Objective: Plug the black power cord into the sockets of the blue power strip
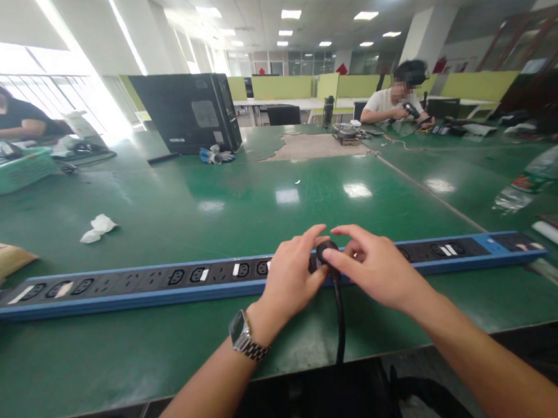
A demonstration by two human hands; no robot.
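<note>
Left hand [288, 272] and right hand [385, 268] nearly meet at one round black plug [328, 250], right thumb touching it; whether either grips is unclear. Drag from its one black cable [339, 314], crossing the green surface's [186, 203] front edge, could tilt the plug against the one long blue-and-black power strip [122, 300]. Beyond: one black computer tower [179, 114], two people [13, 117] [387, 104].

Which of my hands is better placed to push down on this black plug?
Probably your right hand: its thumb appears to lie across the top of the black plug. Your left hand is beside the plug, over the power strip, seemingly better placed to steady it.
</note>
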